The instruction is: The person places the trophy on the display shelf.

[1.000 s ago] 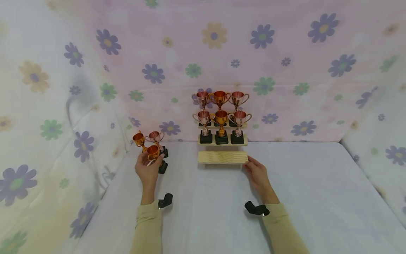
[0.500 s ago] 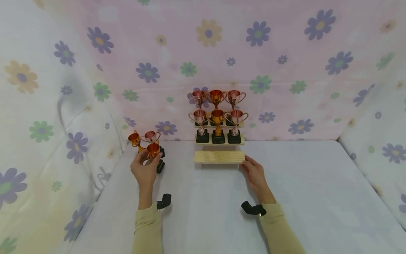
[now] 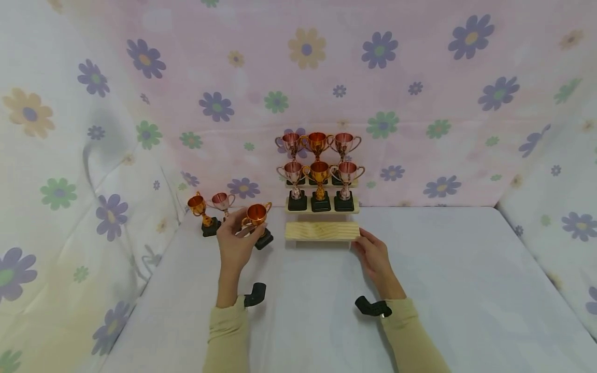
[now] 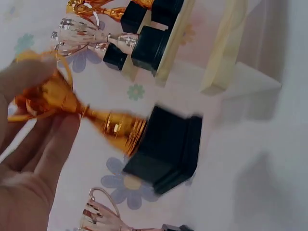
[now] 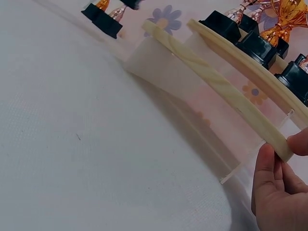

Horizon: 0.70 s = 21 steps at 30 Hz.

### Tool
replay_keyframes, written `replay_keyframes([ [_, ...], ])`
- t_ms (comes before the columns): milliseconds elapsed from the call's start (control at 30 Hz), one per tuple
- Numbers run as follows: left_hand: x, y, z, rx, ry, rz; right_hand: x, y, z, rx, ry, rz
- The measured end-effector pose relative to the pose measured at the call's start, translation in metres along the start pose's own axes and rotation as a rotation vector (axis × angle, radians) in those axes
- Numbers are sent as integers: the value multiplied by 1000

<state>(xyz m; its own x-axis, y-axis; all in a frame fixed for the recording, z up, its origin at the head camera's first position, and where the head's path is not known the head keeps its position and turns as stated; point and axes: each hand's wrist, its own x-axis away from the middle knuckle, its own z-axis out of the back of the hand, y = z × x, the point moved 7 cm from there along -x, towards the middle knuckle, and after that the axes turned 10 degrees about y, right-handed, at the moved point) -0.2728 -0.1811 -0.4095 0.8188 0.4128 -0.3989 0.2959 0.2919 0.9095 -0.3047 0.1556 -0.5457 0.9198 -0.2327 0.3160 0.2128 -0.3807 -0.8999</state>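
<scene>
My left hand (image 3: pixel 242 228) grips a gold trophy (image 3: pixel 256 213) by its cup and holds it tilted above the table, left of the stand. In the left wrist view the trophy (image 4: pixel 110 126) lies sideways in the left hand (image 4: pixel 43 110), black base out. A three-step wooden stand (image 3: pixel 322 230) sits against the back wall, with several gold and pink trophies (image 3: pixel 320 173) on its upper two steps. The lowest step (image 5: pixel 216 86) is bare. My right hand (image 3: pixel 364 239) pinches that step's right end, and the right wrist view shows the thumb on top of the right hand (image 5: pixel 281 154).
A gold trophy (image 3: pixel 200 207) and a pink one (image 3: pixel 221 201) stand on the white table (image 3: pixel 443 269) at the back left. Flowered cloth walls (image 3: pixel 420 77) close in the back and both sides. Black wrist mounts (image 3: pixel 254 294) sit on both sleeves.
My left hand has lifted the gold trophy away from the two others and carried it right, toward the stand. The right hand has stayed at the step's end.
</scene>
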Motion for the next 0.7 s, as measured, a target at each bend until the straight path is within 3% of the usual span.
replay_keyframes([
  [167, 10, 32, -20, 50, -141, -44, 0, 0, 0, -10, -3, 1],
  [300, 16, 42, -41, 98, -222, -85, -1, 0, 0, -10, -3, 11],
  [500, 24, 29, -88, 145, -349, -125, -2, 1, 0, -2, -5, -6],
  [700, 32, 22, -130, 196, -423, -154, -2, 2, 1, -6, -13, -34],
])
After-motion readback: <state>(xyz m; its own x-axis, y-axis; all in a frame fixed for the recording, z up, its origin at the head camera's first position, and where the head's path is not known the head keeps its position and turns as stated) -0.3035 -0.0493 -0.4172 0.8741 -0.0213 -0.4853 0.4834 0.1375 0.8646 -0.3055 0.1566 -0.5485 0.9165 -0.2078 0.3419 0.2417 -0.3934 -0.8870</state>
